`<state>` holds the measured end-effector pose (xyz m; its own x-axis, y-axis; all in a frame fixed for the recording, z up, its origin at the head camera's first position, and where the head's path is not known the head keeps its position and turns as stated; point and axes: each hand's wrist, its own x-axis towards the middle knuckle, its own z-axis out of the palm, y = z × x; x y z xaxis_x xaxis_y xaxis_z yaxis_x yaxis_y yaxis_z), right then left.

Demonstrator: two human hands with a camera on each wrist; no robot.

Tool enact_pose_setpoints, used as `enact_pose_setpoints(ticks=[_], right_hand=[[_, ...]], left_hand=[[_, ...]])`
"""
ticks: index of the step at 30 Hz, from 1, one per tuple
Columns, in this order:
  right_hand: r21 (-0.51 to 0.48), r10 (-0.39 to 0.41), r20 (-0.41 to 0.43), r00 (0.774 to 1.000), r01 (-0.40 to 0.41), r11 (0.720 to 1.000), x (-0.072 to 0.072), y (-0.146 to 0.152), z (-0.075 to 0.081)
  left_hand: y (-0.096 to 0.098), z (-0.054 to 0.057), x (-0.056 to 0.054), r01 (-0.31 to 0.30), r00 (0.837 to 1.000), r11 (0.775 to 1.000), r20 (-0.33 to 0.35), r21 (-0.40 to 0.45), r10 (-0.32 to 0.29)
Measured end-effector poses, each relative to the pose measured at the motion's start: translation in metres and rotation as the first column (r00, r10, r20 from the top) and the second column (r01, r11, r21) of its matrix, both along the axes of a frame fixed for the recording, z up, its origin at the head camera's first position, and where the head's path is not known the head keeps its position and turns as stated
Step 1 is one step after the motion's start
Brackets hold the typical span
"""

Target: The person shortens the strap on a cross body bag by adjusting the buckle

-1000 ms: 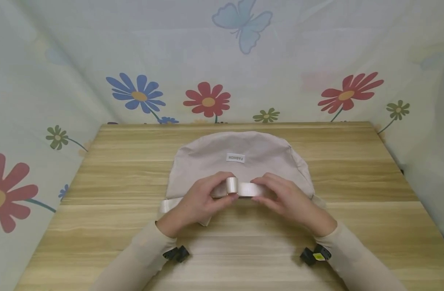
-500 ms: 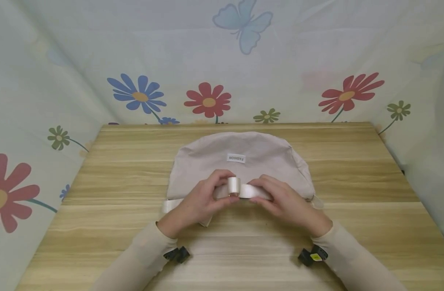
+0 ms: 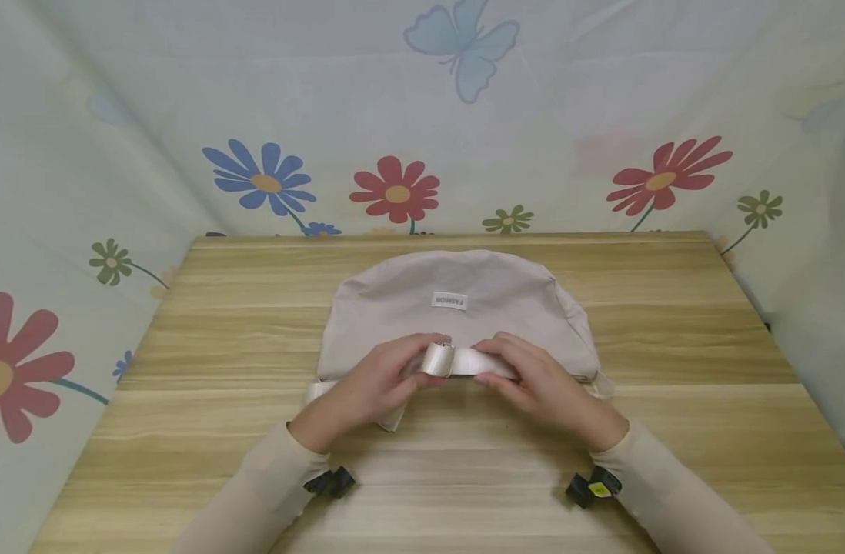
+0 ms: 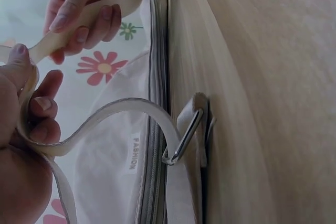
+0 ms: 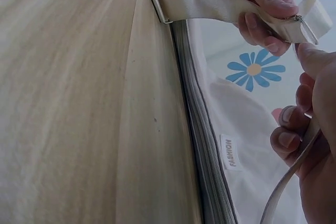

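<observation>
- The strap loop (image 3: 436, 360), upright half a second ago, now leans toward the left hand (image 3: 367, 388), which pinches the strap (image 3: 472, 362) beside it.
- The right hand (image 3: 543, 377) keeps its pinch on the strap, just beside the loop.
- The metal slider (image 5: 308, 31) seems easier to reach at this tilt.
- The bag (image 3: 457, 323) lies unmoved on the table (image 3: 436, 477).

The bag (image 3: 505, 312) is matt, softly creased cloth. Its strap (image 3: 472, 362) is smooth woven webbing with a satin sheen. At the bag's edge, the buckle (image 5: 157, 8) is shiny metal, and the zip (image 5: 197, 111) looks finely ribbed. Beneath the bag, the worktop (image 3: 222, 346) has a smooth wood-grain finish; behind it hangs a printed, lightly wrinkled sheet (image 3: 325, 92).
</observation>
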<state>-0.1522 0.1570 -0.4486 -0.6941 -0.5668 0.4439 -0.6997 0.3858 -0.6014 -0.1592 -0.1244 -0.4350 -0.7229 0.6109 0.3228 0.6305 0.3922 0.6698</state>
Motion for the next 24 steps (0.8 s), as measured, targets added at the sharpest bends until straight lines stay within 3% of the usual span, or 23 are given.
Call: enact_pose_setpoints(ticks=[6,13,20,24], right_hand=[[-0.012,0.002,0.000,1.000,-0.002,1.000,0.000,-0.001,-0.001],[-0.028,0.019,-0.018,1.000,-0.020,0.999,-0.001,-0.003,-0.003],[-0.029,0.030,-0.040,0.999,-0.031,0.999,-0.001,-0.008,-0.002],[-0.031,0.026,-0.078,0.997,-0.029,0.999,0.000,-0.011,-0.002]], left_hand=[[-0.002,0.001,0.003,-0.037,0.999,0.999,0.025,0.004,0.037],[0.000,0.000,0.003,-0.039,0.998,0.999,-0.048,0.003,0.040],[0.002,0.002,0.002,-0.007,0.997,1.000,-0.075,0.003,0.007],[0.004,0.002,0.001,0.011,0.992,1.000,-0.123,0.002,-0.011]])
